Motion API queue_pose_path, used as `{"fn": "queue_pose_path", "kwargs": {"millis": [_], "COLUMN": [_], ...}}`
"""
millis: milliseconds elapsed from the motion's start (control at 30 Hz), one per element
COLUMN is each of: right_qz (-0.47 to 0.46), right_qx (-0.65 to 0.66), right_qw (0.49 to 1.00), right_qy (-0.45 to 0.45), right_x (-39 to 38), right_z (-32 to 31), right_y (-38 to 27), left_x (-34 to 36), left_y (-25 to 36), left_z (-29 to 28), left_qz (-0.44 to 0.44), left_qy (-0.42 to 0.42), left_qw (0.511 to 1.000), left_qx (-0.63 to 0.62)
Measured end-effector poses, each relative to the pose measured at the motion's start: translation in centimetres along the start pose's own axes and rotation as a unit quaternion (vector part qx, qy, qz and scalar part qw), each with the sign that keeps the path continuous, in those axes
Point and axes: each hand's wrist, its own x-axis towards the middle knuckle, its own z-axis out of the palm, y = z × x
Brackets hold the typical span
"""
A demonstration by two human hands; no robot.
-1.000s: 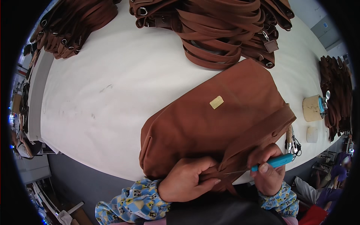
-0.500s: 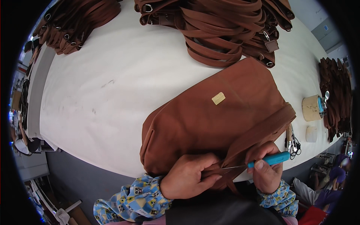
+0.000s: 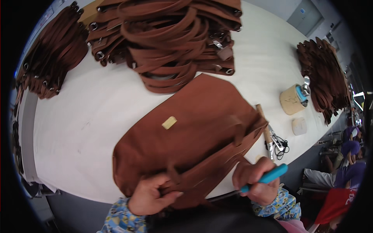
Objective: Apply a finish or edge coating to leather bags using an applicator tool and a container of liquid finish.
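A brown leather bag (image 3: 167, 145) lies on the white-covered table, its opening toward me and a small yellowish tag (image 3: 169, 122) on its upper side. My left hand (image 3: 151, 193) pinches a narrow brown piece at the bag's near edge, between thumb and fingers. Off the bag's right side, my right hand (image 3: 258, 181) is closed around a tool with a blue handle (image 3: 270, 176). Its thin shaft points down and left, dark and blurred, so its tip cannot be made out. Both forearms wear patterned blue sleeve covers.
Stacked brown bags with straps (image 3: 167, 42) stand at the far side, with more piles at left (image 3: 54, 54) and right (image 3: 320, 73). Near the right edge are a tan tub of tools (image 3: 292, 101), a small whitish block (image 3: 299, 126), a wooden-handled tool (image 3: 264, 122) and scissors (image 3: 279, 143).
My view has shifted right. The blue-handled tool has come away from the bag's edge, and my hands are farther apart. The bag's opening now shows wider, with its strap loop raised.
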Motion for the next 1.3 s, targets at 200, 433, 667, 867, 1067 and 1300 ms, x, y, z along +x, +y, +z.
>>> {"fn": "queue_pose_path", "kwargs": {"millis": [200, 433, 667, 867, 1067, 1300], "right_qz": [-0.298, -0.328, -0.298, -0.232, -0.198, -0.145], "right_qx": [-0.231, -0.385, -0.502, -0.475, -0.5, -0.498], "right_qw": [0.896, 0.697, 0.607, 0.662, 0.669, 0.694], "right_qy": [0.233, 0.508, 0.539, 0.531, 0.512, 0.499], "right_x": [-1.4, -4.7, -4.7, -4.5, -4.8, -4.3], "right_z": [-7.7, -18.3, -22.2, -22.5, -23.2, -22.0], "right_y": [-7.8, -9.1, -8.1, -8.1, -8.0, -7.9], "left_x": [-2.1, -4.8, -2.5, -2.0, -1.9, -2.7], "left_y": [-0.8, 4.7, 4.4, 3.9, 4.0, 3.7], "left_z": [-4.2, -0.1, 3.9, 4.2, 4.8, 5.3], "left_qz": [-0.064, 0.066, 0.061, 0.064, 0.044, 0.049], "left_qy": [0.13, 0.227, 0.13, 0.096, 0.102, 0.136], "left_qw": [0.972, 0.882, 0.914, 0.903, 0.906, 0.889], "left_qx": [0.187, 0.407, 0.379, 0.414, 0.408, 0.434]}}
